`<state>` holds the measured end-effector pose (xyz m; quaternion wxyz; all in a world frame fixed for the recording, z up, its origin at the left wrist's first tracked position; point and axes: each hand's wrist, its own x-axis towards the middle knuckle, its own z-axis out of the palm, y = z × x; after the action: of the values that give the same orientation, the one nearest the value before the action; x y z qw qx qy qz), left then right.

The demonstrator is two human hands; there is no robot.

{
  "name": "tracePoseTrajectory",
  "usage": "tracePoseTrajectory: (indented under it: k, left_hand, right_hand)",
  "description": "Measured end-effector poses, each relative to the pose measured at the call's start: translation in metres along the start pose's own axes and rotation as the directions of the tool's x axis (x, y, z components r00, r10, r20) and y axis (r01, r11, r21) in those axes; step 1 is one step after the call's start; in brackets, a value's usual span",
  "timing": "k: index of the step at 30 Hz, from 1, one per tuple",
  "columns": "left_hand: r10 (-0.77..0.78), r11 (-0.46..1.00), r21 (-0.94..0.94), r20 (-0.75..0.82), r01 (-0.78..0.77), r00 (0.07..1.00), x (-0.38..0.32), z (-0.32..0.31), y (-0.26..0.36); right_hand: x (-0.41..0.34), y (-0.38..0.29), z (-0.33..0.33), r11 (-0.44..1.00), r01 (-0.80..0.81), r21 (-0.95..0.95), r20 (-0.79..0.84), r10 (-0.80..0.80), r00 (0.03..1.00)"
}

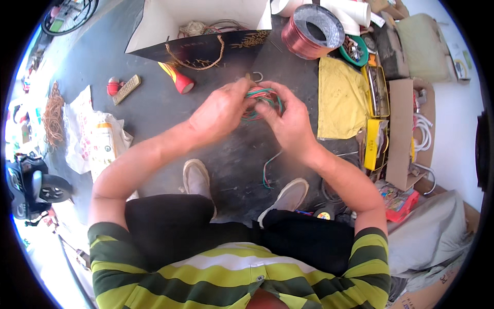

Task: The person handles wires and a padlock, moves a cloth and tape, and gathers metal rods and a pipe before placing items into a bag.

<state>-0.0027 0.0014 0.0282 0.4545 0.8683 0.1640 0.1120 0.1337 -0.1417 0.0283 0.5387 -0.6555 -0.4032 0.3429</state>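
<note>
A coiled bundle of red and green electrical wire [266, 94] is held between both hands in front of me. My left hand [227, 104] grips its left side, thumb and fingers closed on the strands. On the bundle's right side my right hand [287, 116] has its thumb over the front and its fingers curled behind. One loose wire end [266, 172] hangs below my right hand. Just beyond the fingertips, a small metal hook [258, 75] shows. Part of the coil is hidden by my fingers.
Ahead stands a dark paper gift bag [193, 54] with wire inside; a red flashlight [181, 81] lies before it. A copper wire spool [305, 34], yellow cloth [341, 100] and cardboard box [401, 131] line the right. A remote control [127, 89] lies left.
</note>
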Motion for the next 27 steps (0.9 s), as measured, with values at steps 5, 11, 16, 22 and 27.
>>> tracePoseTrajectory:
  k: [5,11,16,22,27]
  left_hand:
    - [-0.078,0.941,-0.310,0.182,0.132,0.980,0.009,-0.022,-0.007]
    - [-0.083,0.781,-0.586,0.246,0.217,0.966,0.012,-0.019,-0.005]
    - [-0.045,0.743,-0.645,0.215,0.176,0.976,0.016,-0.004,-0.004]
    - [-0.153,0.895,-0.409,0.095,0.179,0.984,0.011,0.002,-0.006]
    - [-0.211,0.945,-0.257,-0.001,0.204,0.977,0.007,0.005,-0.005]
  right_hand:
    - [0.004,-0.007,-0.033,0.968,-0.247,0.034,0.307,0.225,0.925]
    - [0.010,-0.002,-0.071,0.904,-0.022,-0.427,0.266,0.149,0.952]
    - [0.017,0.021,-0.070,0.753,0.214,-0.622,0.254,-0.065,0.965]
    - [0.021,0.015,-0.018,0.856,-0.416,0.307,-0.032,0.446,0.894]
    - [0.021,0.015,-0.003,0.674,-0.335,0.658,0.011,0.437,0.900]
